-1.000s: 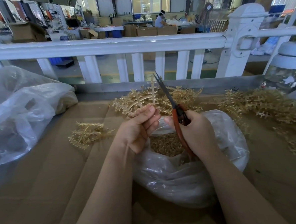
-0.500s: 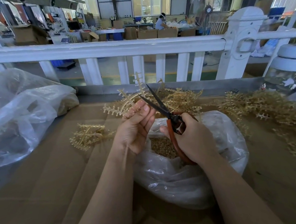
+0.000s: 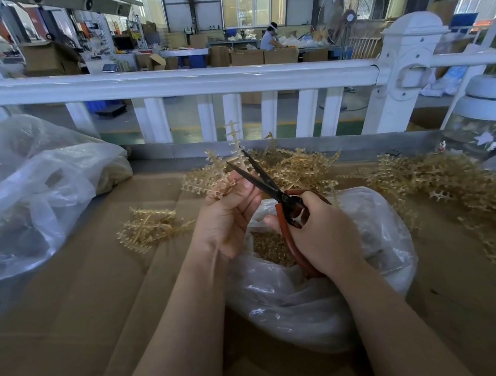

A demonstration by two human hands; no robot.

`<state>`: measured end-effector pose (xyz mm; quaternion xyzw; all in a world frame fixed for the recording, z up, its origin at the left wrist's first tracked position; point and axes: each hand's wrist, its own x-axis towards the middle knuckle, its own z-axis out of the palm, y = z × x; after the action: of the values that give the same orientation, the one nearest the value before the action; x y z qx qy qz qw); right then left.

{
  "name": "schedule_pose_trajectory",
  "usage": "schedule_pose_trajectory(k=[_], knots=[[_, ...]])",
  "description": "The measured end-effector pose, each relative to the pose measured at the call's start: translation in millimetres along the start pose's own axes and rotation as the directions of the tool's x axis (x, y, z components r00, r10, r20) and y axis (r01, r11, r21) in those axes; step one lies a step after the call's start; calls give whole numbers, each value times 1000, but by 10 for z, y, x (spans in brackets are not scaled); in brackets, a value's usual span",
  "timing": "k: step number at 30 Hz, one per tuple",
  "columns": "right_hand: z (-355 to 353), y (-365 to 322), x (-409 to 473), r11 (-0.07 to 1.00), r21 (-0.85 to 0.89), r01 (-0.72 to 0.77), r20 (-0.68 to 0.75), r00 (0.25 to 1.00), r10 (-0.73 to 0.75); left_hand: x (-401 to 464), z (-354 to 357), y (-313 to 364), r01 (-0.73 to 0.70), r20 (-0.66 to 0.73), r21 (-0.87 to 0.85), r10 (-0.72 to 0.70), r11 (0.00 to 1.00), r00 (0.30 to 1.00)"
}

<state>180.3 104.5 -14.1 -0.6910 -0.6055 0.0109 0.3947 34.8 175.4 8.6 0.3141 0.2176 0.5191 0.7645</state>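
Note:
My left hand (image 3: 228, 215) pinches a pale yellow plastic sprue (image 3: 216, 172) with branching arms and small parts on the tips. My right hand (image 3: 322, 232) grips red-handled scissors (image 3: 270, 186); their dark blades are parted and point up-left across the sprue, just above my left fingers. Under both hands a clear plastic bag (image 3: 348, 283) lies open, with small cut yellow pieces (image 3: 269, 247) inside.
More sprues lie in piles at the back centre (image 3: 297, 164), at the right (image 3: 458, 186) and at the left (image 3: 150, 225) on the cardboard-covered table (image 3: 89, 313). A big plastic bag (image 3: 32, 195) sits far left, a glass jar (image 3: 484, 127) far right. A white railing (image 3: 176, 81) runs behind.
The scissor blades went from shut and upright to parted and tilted left across the sprue. My left hand turned the sprue and raised it slightly.

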Motion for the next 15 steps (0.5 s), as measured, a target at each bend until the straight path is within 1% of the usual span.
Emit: schedule_pose_trajectory(k=[8,15], knots=[[-21,-34,-9,999,-40,27,-67,997,-29,10,8,-17,-16,9,7,16,1000,1000],[0,-18,-21,998,-39,43,-65,997,-46,12,-23,1,-16,39,13,16,1000,999]])
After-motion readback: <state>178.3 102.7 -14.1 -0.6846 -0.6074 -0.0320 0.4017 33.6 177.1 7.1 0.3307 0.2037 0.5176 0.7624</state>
